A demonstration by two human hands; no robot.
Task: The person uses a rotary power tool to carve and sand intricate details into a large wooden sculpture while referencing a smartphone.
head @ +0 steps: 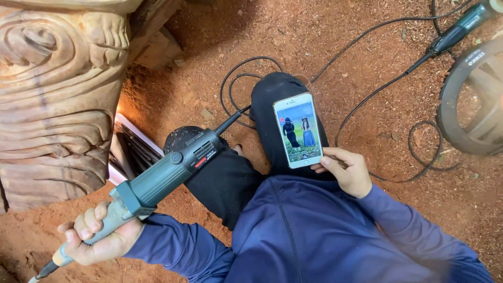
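Observation:
My left hand is wrapped around the narrow front end of a long green-grey electric grinder, which slants across my left knee with its black cord running off its rear. My right hand holds a white smartphone by its lower corner, thumb at the edge. The phone rests on my right leg in black trousers, and its lit screen shows two figures outdoors. Both my sleeves are dark blue. The grinder's tip is cut off at the bottom left corner of the view.
A large carved wooden block with swirls and folds stands at the left. At its base lies a white-edged flat object. Black cables loop over reddish sawdust ground. A second green power tool and a dark round rim lie at the right.

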